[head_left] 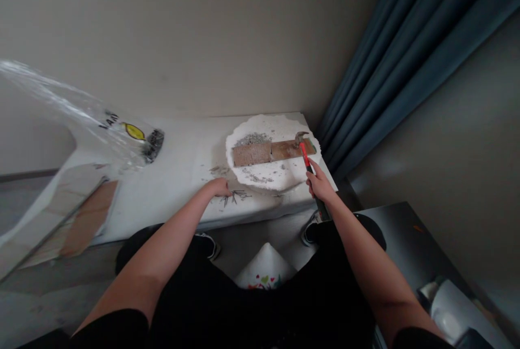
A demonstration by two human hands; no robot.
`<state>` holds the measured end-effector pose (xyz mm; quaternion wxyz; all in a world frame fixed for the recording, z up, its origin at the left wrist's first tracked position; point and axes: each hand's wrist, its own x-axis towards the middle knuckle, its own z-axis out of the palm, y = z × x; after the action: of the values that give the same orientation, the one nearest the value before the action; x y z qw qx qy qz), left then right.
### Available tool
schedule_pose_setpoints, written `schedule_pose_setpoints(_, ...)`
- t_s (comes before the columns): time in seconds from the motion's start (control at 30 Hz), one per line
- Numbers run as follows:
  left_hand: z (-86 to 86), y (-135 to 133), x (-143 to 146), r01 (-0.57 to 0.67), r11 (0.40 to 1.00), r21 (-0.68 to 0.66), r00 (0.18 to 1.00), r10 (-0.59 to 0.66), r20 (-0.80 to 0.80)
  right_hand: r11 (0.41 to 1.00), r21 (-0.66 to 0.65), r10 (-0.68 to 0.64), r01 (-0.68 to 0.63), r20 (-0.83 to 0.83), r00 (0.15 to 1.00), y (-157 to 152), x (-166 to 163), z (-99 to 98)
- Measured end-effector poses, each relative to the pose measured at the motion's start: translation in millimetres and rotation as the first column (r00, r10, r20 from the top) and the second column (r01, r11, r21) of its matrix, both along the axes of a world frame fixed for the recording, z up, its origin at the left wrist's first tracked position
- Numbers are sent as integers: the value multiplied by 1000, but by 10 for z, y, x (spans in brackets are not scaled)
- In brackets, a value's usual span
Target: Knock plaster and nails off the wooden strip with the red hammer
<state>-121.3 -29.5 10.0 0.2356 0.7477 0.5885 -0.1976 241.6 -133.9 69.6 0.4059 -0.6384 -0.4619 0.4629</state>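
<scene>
My right hand [320,180] is wrapped round the red and black handle of a claw hammer [305,155]. The hammer's metal head rests at the right part of a narrow brown wooden board [252,154], which shows a crosswise joint or crack near its middle. Under the board is a white round slab [280,175] with a ragged edge, scattered with dark bits. My left hand [220,187] is low at the bench's front edge, its fingers closed at the left end of a small pile of nails [240,195]. Whatever is between those fingertips is too small to tell.
A white-covered low bench [182,148] runs along the wall. On its left stand a clear plastic bag [134,132] with dark contents and several board pieces [91,213]. Blue curtains [390,51] hang right. A white patterned bag [266,267] is between my legs; a dark cabinet [406,235] stands right.
</scene>
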Motion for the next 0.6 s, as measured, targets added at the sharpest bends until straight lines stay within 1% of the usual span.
schedule_pose_setpoints(0.17, 80, -74, 79, -22, 1000, 7, 1000, 22, -17, 1000, -4, 5, -5, -27, 1000, -29, 31, -3)
schedule_pose_setpoints(0.27, 157, -43, 49, -31, 999, 32, 1000, 32, -2, 1000, 6, 15, -15, -15, 1000, -41, 49, 4)
schedule_pose_setpoints(0.33, 259, 33, -12, -47, 998, 46, 999, 48, -21, 1000, 11, 19, -18, -10, 1000, -41, 56, 18)
schedule_pose_setpoints(0.43, 462, 189, -99, -107, 993, 39, 990, 110, -87, 1000, 3, 11, -11, -25, 1000, -28, 51, 50)
schedule_pose_setpoints(0.53, 616, 326, -135, -153, 974, 169, 987, 160, -29, 1000, -15, 14, -14, -37, 999, -11, 37, 72)
schedule_pose_setpoints(0.6, 636, 386, -159, -186, 953, 237, 983, 181, 44, 999, -26, 24, -25, -28, 999, -4, 28, 72)
